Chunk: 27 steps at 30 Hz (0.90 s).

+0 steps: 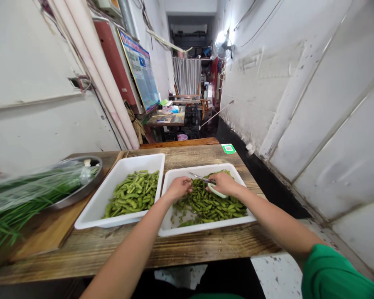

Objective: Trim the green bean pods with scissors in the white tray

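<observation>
My right hand (223, 183) grips a pair of scissors (217, 191) with a pale handle, over the right white tray (202, 229). The metal blades point left and look slightly parted. Close to the blade tips, my left hand (180, 187) has its fingers curled together; whatever is in them cannot be made out. Green soybean pods (218, 207) fill much of this tray beneath both hands, with small loose bits at its front left. In the left white tray (90, 214) lies a heap of brighter green pods (135, 191).
A metal basin (77, 193) and long green stalks (6, 226), partly in clear plastic, occupy the table's left side on a wooden board (46, 238). A QR code card (228, 148) lies at the table's far right corner. Beyond stands another table (171, 118).
</observation>
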Each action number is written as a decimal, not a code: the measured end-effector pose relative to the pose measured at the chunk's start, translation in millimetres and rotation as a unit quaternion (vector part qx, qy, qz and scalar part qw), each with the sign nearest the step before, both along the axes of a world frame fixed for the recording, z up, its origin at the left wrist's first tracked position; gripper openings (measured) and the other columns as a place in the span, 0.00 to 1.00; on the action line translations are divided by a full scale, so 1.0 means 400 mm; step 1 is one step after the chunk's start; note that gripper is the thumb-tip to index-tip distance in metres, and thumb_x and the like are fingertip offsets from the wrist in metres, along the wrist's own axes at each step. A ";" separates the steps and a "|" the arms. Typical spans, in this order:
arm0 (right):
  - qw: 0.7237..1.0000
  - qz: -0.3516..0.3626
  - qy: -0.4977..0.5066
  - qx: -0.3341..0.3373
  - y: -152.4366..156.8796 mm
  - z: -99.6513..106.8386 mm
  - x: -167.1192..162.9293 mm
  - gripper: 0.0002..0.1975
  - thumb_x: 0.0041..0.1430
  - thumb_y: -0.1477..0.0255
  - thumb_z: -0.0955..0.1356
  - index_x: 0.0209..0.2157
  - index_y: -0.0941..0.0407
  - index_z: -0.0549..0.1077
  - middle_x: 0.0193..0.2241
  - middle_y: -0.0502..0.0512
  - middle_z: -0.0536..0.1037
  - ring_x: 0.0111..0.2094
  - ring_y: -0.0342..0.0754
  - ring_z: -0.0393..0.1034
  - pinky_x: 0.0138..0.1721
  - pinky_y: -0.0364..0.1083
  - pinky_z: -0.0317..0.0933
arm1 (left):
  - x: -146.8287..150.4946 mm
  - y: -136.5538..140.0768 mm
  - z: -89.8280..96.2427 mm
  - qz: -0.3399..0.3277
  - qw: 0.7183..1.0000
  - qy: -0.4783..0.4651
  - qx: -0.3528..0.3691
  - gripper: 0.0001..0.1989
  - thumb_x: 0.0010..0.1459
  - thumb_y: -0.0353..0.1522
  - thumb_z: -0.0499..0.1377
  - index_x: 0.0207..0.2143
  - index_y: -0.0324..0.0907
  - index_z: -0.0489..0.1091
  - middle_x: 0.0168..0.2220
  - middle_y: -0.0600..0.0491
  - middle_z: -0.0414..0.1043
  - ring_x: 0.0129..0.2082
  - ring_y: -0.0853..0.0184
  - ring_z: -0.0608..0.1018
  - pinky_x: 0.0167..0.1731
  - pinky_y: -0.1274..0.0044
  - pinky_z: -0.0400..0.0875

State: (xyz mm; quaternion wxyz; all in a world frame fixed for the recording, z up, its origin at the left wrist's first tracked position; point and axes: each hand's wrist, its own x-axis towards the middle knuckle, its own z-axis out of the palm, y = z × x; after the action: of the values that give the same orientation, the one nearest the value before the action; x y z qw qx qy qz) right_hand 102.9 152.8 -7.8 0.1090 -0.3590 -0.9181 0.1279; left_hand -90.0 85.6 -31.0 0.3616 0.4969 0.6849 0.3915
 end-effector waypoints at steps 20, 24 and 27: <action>0.998 0.043 0.039 -0.016 -0.038 0.017 -0.008 0.22 0.45 0.54 0.64 0.37 0.56 0.71 0.21 0.51 0.71 0.22 0.43 0.63 0.24 0.39 0.50 | -0.031 -0.013 0.022 -0.039 0.919 -0.390 0.041 0.06 0.44 0.26 0.61 0.28 0.34 0.69 0.28 0.50 0.71 0.29 0.71 0.74 0.37 0.77 0.69; 0.997 0.056 0.045 -0.018 -0.036 0.010 -0.009 0.22 0.45 0.55 0.64 0.36 0.57 0.71 0.22 0.52 0.72 0.23 0.43 0.63 0.25 0.39 0.51 | -0.028 -0.012 0.018 -0.027 0.928 -0.370 0.035 0.04 0.43 0.24 0.61 0.26 0.33 0.69 0.26 0.50 0.71 0.28 0.71 0.74 0.35 0.78 0.70; 0.997 0.058 0.043 -0.025 -0.033 0.009 -0.008 0.22 0.45 0.54 0.63 0.33 0.57 0.72 0.21 0.52 0.71 0.22 0.43 0.62 0.24 0.39 0.50 | -0.029 -0.012 0.015 -0.014 0.931 -0.366 0.016 0.03 0.43 0.24 0.60 0.24 0.33 0.69 0.24 0.50 0.71 0.26 0.72 0.74 0.32 0.80 0.70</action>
State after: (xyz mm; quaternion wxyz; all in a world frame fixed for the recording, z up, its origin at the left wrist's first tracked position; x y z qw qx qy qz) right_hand 99.7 139.5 -4.0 0.1311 -0.3020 -0.9283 0.1725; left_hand -101.6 80.9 -24.8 0.5844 0.3343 0.4922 0.5518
